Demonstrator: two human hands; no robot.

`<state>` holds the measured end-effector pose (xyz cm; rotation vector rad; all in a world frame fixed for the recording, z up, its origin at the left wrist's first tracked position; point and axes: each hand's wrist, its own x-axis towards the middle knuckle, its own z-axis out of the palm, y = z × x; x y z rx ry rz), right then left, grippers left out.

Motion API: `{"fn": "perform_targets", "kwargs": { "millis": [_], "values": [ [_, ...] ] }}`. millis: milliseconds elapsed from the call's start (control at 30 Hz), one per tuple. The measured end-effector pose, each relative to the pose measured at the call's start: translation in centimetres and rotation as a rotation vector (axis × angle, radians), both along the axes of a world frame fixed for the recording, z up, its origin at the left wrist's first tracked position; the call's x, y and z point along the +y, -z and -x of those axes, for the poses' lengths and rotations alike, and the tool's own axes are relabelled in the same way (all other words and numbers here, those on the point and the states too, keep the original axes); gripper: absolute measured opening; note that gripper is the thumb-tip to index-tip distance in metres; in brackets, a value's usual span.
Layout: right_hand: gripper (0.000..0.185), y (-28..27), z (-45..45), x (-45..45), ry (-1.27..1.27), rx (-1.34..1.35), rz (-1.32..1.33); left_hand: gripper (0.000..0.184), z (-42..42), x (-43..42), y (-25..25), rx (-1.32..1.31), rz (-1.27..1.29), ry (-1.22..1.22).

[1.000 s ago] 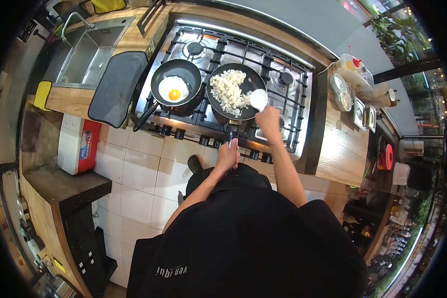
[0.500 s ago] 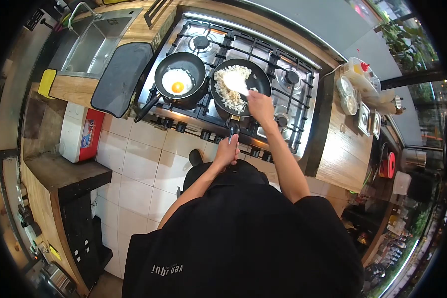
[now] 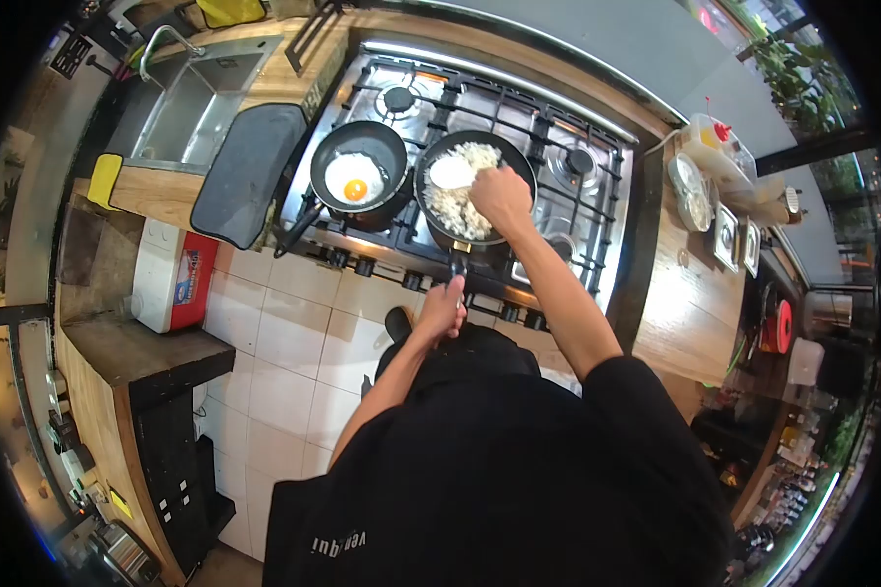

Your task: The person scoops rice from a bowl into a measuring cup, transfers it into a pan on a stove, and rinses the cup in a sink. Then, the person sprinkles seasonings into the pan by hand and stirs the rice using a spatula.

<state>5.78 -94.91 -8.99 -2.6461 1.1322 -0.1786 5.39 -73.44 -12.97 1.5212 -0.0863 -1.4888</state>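
My left hand [image 3: 442,311] is wrapped round the black handle of a frying pan [image 3: 521,168] on the stove's front middle burner. Rice [image 3: 457,207] lies in this pan, mostly on its left side. Over the pan, my right hand [image 3: 502,201] is closed on a white spoon or rice paddle [image 3: 449,173], its broad end resting on the rice. Its handle is hidden under my fingers. Left of it sits a second frying pan [image 3: 386,150], untouched, with a fried egg [image 3: 352,180] showing a whole yolk.
Both pans stand on a gas stove [image 3: 568,235] with black grates. A dark grey board [image 3: 247,176] lies left of it, near the sink [image 3: 191,122]. On the right, a wooden counter [image 3: 680,313] bears metal containers [image 3: 724,238] and a clear bin [image 3: 719,152].
My right hand and the white paddle have shifted left and down across the pan, and the rice is spread differently. My left hand keeps its hold on the handle. The whole view has tilted slightly.
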Motion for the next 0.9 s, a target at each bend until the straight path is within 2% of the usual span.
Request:
{"fn": "perform_targets", "kwargs": {
  "millis": [67, 200, 300, 433, 500, 567, 633, 700, 733, 800, 900],
  "values": [
    [0.024, -1.3, 0.2, 0.6, 0.009, -0.019, -0.018, 0.045, 0.1, -0.1, 0.6, 0.020, 0.027, -0.001],
    [0.020, 3.7, 2.3, 1.4, -0.057, -0.052, 0.028, 0.047, -0.5, 0.1, 0.2, 0.112, 0.068, 0.022],
    [0.020, -0.8, 2.7, 2.5, -0.023, -0.081, -0.029, 0.048, -0.5, 0.0, 0.6, 0.059, 0.038, 0.040],
    [0.020, 1.5, 3.9, 2.7, -0.066, 0.026, -0.015, 0.051, -0.1, -0.1, 0.3, 0.009, 0.021, 0.041],
    [0.022, 0.9, 4.3, 0.4, -0.033, -0.072, 0.016, 0.053, -0.8, -0.1, -0.3, 0.004, 0.011, 0.090],
    [0.025, -0.7, 3.2, -2.9, 0.109, -0.142, 0.065, 0.054, -0.4, -0.1, 0.1, -0.013, 0.009, 0.074],
    [0.025, 0.3, 2.5, -4.4, 0.104, -0.092, 0.049, 0.055, 0.0, 0.2, 0.4, -0.042, 0.015, 0.070],
    [0.024, 4.5, 2.4, -5.2, 0.116, -0.101, 0.021, 0.050, -0.7, 0.1, 0.6, 0.073, -0.014, 0.061],
    [0.024, 1.5, 2.3, -3.8, 0.108, -0.085, -0.014, 0.049, -0.7, 0.0, 0.5, 0.141, -0.017, 0.006],
    [0.024, 0.3, 2.3, -2.2, 0.156, -0.131, -0.047, 0.047, -0.9, 0.0, 0.3, 0.149, -0.010, 0.008],
    [0.024, 1.2, 4.0, 0.1, 0.127, -0.139, -0.050, 0.046, -0.4, 0.0, -0.2, 0.175, -0.032, 0.001]
  ]
}}
